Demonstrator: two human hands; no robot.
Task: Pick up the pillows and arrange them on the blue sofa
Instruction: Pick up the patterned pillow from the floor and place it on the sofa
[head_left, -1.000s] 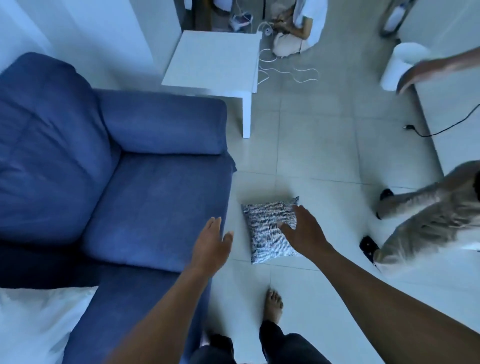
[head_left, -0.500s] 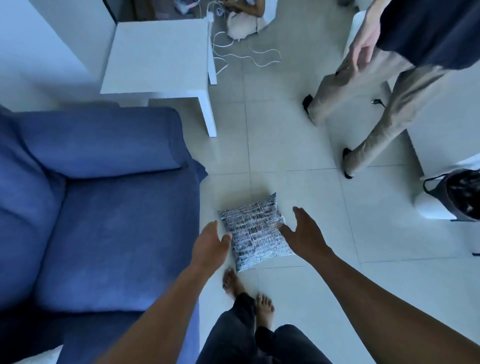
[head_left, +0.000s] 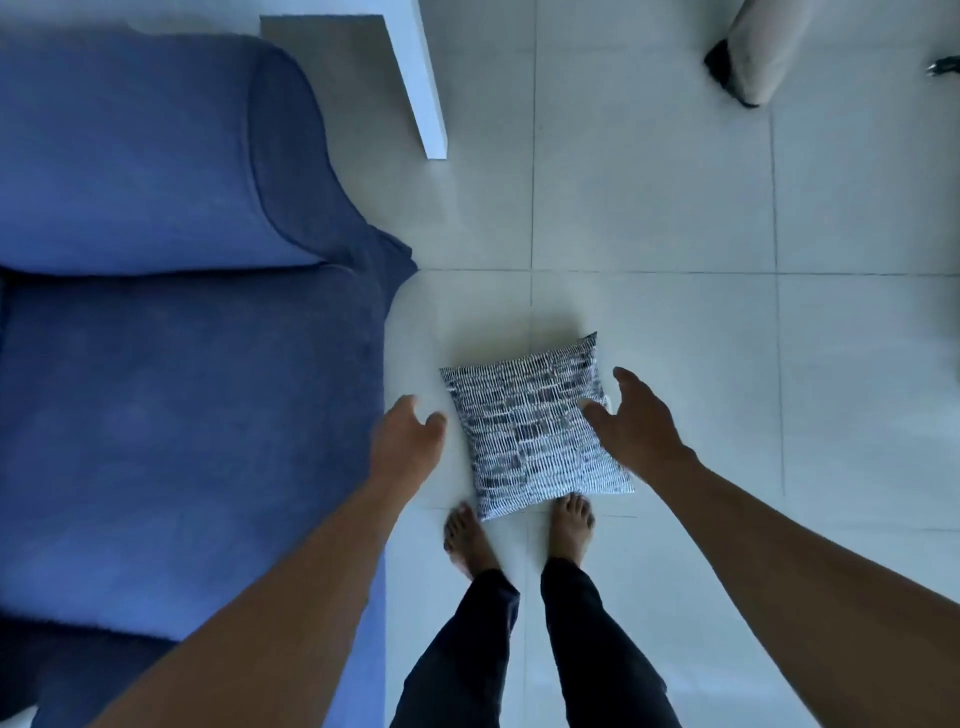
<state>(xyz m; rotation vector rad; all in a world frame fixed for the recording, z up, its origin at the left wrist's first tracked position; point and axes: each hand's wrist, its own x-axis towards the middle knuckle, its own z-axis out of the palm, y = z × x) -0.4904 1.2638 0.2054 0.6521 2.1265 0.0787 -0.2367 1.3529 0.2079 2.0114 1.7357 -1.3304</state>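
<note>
A small black-and-white patterned pillow (head_left: 530, 423) lies flat on the tiled floor just in front of my bare feet. My left hand (head_left: 408, 441) hovers open at the pillow's left edge, fingers apart, holding nothing. My right hand (head_left: 631, 426) is open over the pillow's right edge, its thumb across the fabric; whether it touches is unclear. The blue sofa (head_left: 171, 389) fills the left side, its seat cushion beside my left arm and its armrest further up.
A white side table leg (head_left: 423, 83) stands beyond the sofa's armrest. Another person's beige trouser leg and dark shoe (head_left: 748, 57) are at the top right. Pale floor tiles (head_left: 701, 208) spread to the right.
I have stepped closer and lean over the pillow, which now lies at my toes. Both hands have spread to either side of it. The other person has moved away toward the top right.
</note>
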